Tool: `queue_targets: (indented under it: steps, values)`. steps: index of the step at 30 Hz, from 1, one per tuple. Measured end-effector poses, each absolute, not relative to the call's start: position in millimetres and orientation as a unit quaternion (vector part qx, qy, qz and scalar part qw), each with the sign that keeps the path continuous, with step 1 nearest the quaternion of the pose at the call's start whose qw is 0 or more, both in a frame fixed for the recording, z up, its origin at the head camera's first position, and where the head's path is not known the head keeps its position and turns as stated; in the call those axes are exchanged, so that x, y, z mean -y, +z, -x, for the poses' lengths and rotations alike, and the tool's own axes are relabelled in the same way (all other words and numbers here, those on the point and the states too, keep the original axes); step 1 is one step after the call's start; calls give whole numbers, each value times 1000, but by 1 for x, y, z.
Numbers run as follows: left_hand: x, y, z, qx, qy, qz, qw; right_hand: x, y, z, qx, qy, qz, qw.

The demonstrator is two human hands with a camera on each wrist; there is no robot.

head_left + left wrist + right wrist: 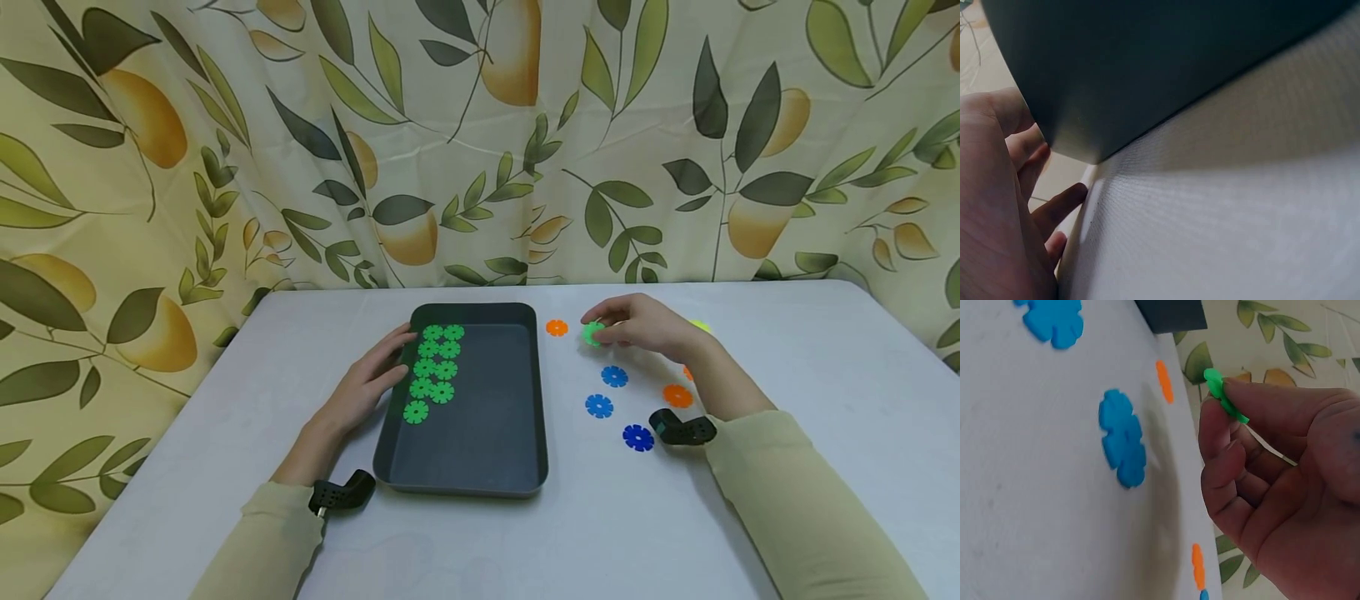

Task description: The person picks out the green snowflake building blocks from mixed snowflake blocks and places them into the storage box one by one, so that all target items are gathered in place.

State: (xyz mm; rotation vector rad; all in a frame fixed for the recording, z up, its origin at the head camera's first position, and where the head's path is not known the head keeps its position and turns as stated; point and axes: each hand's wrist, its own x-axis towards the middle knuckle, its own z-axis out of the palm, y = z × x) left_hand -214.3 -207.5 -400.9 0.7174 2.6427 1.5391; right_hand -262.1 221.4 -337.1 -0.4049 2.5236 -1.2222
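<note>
My right hand pinches a green notched plastic disc between thumb and fingertips, above the table to the right of the tray. At the left side of a dark grey rectangular tray, my left hand rests against the rim with its fingers loosely extended. In the left wrist view the tray's wall stands beside those fingers. Several green discs lie in two columns along the tray's left part; the lowest row holds a single green disc.
Right of the tray lie an orange disc, two blue discs and a dark blue disc. Another orange disc lies below the right wrist. A yellow disc is partly hidden behind that arm. A patterned curtain hangs behind the table.
</note>
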Motion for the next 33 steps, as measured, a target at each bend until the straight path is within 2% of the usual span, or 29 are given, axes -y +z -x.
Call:
queue_targets:
  steps: [13, 33]
  values:
    - [208, -400, 213, -841, 490, -229, -3, -188, -316, 256, -853, -458, 180, 173]
    - [208, -402, 214, -838, 494, -232, -4, -124, -314, 246, -808, -486, 251, 221]
